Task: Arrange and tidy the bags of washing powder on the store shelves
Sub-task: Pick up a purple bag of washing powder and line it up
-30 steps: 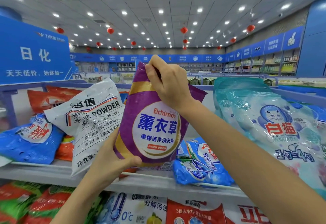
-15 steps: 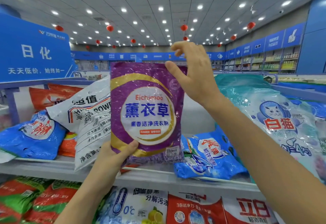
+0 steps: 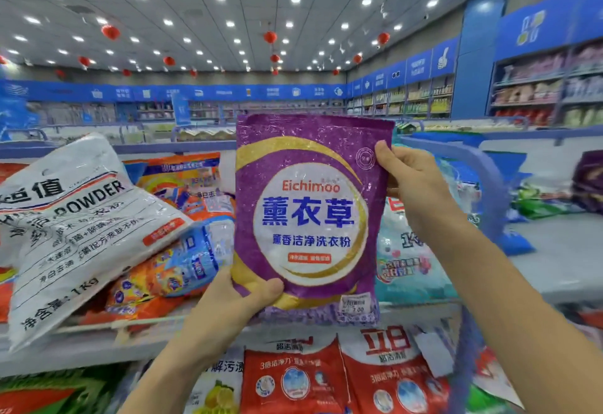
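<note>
**Two hands held a purple bag of washing powder upright in front of the shelf.**

The left hand [image 3: 235, 302] gripped the purple bag [image 3: 310, 218] at its lower left corner, with the thumb pressed across the front and the other fingers hidden behind. The right hand [image 3: 414, 192] pinched the upper right edge, thumb on the front and fingers curled round the back. The bag stood between the two grips with its printed face to the camera. Its bottom edge was close to the shelf [image 3: 81, 348], though contact could not be told. To the left of the left fingers, a white bag [image 3: 75, 227] leaned tilted over orange bags [image 3: 156, 276]. Just below the right fingers, a teal bag [image 3: 411, 267] showed partly from behind the purple one. Beneath the left fingers, red bags [image 3: 293, 377] sat on the lower level.
</note>
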Tool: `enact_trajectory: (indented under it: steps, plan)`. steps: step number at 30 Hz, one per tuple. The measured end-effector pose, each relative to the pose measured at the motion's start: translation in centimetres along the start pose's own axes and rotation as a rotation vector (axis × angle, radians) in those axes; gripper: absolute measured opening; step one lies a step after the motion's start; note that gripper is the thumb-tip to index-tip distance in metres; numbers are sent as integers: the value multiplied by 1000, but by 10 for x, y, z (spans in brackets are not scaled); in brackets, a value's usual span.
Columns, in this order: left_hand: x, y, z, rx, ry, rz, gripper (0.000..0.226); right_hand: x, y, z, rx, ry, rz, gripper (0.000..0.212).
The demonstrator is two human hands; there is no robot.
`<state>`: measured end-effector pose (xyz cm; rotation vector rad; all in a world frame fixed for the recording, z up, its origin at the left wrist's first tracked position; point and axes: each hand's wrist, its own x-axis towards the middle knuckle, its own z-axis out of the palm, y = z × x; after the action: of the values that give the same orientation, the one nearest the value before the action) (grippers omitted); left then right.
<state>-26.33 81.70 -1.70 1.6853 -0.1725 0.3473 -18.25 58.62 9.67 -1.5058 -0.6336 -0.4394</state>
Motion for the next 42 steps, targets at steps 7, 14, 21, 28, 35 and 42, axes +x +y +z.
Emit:
enact_trajectory:
  steps: [7, 14, 21, 28, 35, 42]
  plan:
    - [12, 17, 93, -80, -82, 65, 13, -34, 3, -96, 84, 135, 53, 37]
    - [9, 15, 206, -139, -252, 76, 27, -75, 3, -213, -119, 224, 19, 17]
    - [6, 19, 340, -266, -292, 47, 58, -106, 9, -342, -21, 260, 165, 17]
    - [1, 29, 476, -425, -271, -14, 34, -162, 39, -440, -119, 67, 409, 46]
    - [8, 31, 574, -442, -387, -84, 61, -180, 57, -525, -247, 213, 314, 38]
    - [41, 21, 648, -426, -395, -223, 61, -163, 93, -596, -268, 263, 224, 32]
